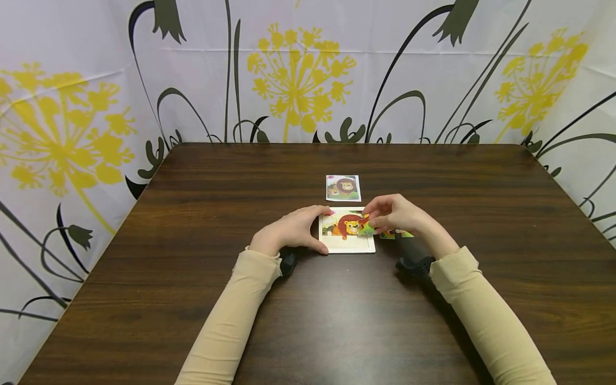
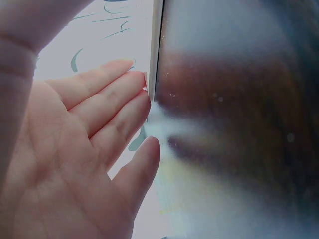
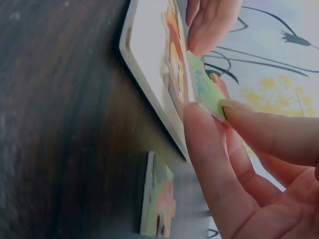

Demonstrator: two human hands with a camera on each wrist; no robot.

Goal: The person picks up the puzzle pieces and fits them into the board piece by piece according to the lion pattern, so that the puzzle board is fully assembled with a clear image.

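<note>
A white-bordered puzzle board point(image 1: 346, 246) lies on the table, with part of a lion picture point(image 1: 349, 224) assembled in it. My left hand point(image 1: 295, 230) rests along the board's left side, index finger at the upper corner and thumb at the lower one. Its fingers look straight in the left wrist view. Between thumb and fingers, my right hand point(image 1: 397, 216) pinches a green puzzle piece point(image 3: 203, 82), tilted over the right part of the board. Another green puzzle piece point(image 3: 158, 199) lies on the table right of the board, partly under the right hand in the head view.
Behind the board lies a small picture card point(image 1: 343, 189) showing lions. All of this is on a dark wooden table point(image 1: 240, 182). A white cloth point(image 1: 202, 64) with yellow flowers hangs past its far edge. Both wrists wear black devices point(image 1: 415, 266).
</note>
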